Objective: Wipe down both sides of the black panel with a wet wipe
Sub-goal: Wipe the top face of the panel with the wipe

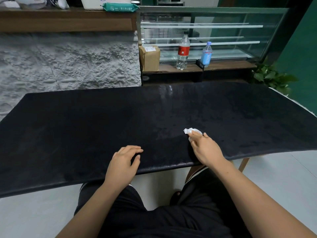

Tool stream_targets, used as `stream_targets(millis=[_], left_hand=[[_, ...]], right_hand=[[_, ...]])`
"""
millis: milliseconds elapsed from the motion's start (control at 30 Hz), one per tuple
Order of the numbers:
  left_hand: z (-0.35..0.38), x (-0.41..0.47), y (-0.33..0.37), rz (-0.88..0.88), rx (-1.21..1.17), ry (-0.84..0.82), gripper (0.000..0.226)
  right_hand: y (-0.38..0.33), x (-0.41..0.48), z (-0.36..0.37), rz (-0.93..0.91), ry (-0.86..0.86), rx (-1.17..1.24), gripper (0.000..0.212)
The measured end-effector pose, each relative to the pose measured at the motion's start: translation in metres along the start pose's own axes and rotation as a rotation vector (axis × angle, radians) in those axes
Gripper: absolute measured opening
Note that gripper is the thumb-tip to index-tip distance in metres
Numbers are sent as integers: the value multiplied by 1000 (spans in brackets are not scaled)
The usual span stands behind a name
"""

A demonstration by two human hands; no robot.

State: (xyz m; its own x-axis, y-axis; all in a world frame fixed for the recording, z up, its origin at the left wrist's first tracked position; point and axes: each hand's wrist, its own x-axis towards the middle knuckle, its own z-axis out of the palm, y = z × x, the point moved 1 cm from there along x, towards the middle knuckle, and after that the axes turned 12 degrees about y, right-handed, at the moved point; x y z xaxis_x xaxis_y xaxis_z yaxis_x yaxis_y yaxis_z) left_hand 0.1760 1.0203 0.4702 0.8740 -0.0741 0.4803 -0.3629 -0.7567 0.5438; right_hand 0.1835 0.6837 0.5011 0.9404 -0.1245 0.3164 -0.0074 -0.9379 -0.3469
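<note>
Right hand point(205, 148) presses wet wipe point(191, 130) on black panel point(85, 126); left hand point(123, 160) rests alongside.

The wide black matte panel point(85, 131) runs out of frame at nine and three o'clock, and its underside is hidden. The crumpled white wet wipe point(192, 131) lies partly under the right hand point(205, 148). At eleven o'clock, print on the teal soft pack point(121, 6) is too small to read.
</note>
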Motion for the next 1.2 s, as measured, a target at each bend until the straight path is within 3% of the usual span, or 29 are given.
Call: stream_targets(millis=[100,267,767,1000,1200], left_hand=[[1,0,0,1,-3,9,26],[1,-1,0,0,-4,15,26],[1,0,-1,19,-11,27,26],[2,0,0,18,-11,24,28],[1,-1,0,17,-20,29,27]], right_hand=[[-10,1,1,97,61,-60,49],[-33,4,12,110,77,-79,47],[-136,-12,49,-341,17,47,49],[-137,-7,52,-421,-103,135,44],[-109,4,49,-380,-177,110,36]])
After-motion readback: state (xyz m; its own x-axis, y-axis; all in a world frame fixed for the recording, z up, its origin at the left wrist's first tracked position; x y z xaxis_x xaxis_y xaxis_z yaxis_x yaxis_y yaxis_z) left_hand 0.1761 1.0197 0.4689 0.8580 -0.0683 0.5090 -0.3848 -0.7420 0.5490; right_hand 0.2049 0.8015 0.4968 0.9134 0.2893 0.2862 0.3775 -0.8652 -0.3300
